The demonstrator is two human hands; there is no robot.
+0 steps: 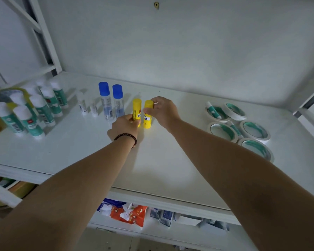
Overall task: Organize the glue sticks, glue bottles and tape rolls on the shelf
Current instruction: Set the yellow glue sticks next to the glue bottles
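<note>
blue-capped bottles (111,101) just left | tape rolls (237,124) right | hands on yellow sticks (142,113)

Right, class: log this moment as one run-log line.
left hand: grips left yellow stick | right hand: grips right yellow stick | both upright on shelf | tape rolls: right

Scene was dim with a cool grey-green cast; a brighter pool sat on the shelf (152,160) between the forearms. Wide-angle bending warped the edges, and the green glue sticks (25,113) at left were blurred.
</note>
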